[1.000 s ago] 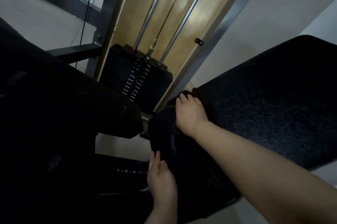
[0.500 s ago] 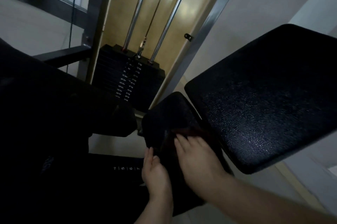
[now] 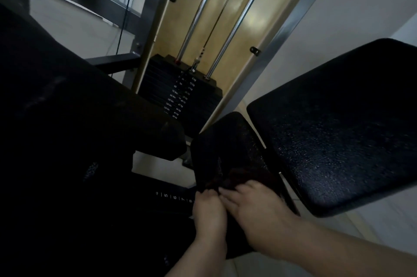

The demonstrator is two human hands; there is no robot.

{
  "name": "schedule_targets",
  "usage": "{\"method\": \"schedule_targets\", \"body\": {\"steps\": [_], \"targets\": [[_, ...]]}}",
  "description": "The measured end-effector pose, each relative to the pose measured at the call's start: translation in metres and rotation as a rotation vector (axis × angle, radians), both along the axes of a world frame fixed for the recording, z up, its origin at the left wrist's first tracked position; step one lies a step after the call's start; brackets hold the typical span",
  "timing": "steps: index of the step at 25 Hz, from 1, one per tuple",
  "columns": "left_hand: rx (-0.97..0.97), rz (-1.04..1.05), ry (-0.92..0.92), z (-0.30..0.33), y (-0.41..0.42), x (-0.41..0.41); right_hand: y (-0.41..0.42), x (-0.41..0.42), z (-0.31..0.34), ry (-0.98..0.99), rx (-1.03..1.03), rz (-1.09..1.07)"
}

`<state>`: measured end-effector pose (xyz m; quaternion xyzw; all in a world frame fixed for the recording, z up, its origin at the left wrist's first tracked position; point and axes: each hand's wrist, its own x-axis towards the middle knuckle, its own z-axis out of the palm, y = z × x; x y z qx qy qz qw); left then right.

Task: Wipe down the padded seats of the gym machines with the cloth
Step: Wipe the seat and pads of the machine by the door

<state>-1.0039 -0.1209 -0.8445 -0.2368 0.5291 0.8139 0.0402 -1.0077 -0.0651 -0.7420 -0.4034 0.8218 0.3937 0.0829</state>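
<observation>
A dark cloth lies bunched on the near half of a small black padded seat in the middle of the view. My right hand presses flat on the cloth's near edge. My left hand sits beside it at the seat's left edge, its fingertips touching the cloth; whether it grips the cloth is hard to tell. A large black textured pad rises to the right, apart from both hands. Another big black pad fills the left side.
Behind the seat stands a black weight stack with two chrome guide rods and a cable inside a grey steel frame. A black bar with white numbers runs under the seat. Pale floor shows at the left and lower right.
My right hand has slid the cloth from the seat's far end, by the big right pad, down to its near end. My left hand has stayed at the seat's left edge.
</observation>
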Motion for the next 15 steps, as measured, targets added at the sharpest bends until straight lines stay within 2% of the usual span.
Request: {"method": "schedule_targets", "body": {"steps": [3, 5, 7, 9, 10, 13, 15], "targets": [[0.096, -0.032, -0.024, 0.004, -0.002, 0.01, -0.004, -0.014, 0.0, 0.074, -0.04, 0.007], [0.141, -0.066, -0.035, 0.002, -0.004, 0.001, -0.023, -0.063, 0.001, 0.126, -0.108, -0.033], [0.218, -0.081, -0.107, 0.002, -0.012, -0.003, -0.049, -0.116, 0.004, 0.2, -0.101, -0.161], [0.302, -0.029, -0.146, 0.001, -0.017, -0.007, -0.055, -0.136, 0.004, 0.258, -0.098, -0.168], [0.314, 0.03, -0.146, -0.001, -0.019, -0.008, -0.05, -0.129, 0.001, 0.248, -0.071, -0.158], [0.283, -0.036, -0.148, 0.0, -0.015, -0.008, -0.024, -0.063, 0.005, 0.136, -0.052, -0.077], [0.301, 0.004, -0.147, -0.003, -0.014, -0.01, -0.009, -0.027, 0.005, 0.047, -0.002, -0.051]]}}
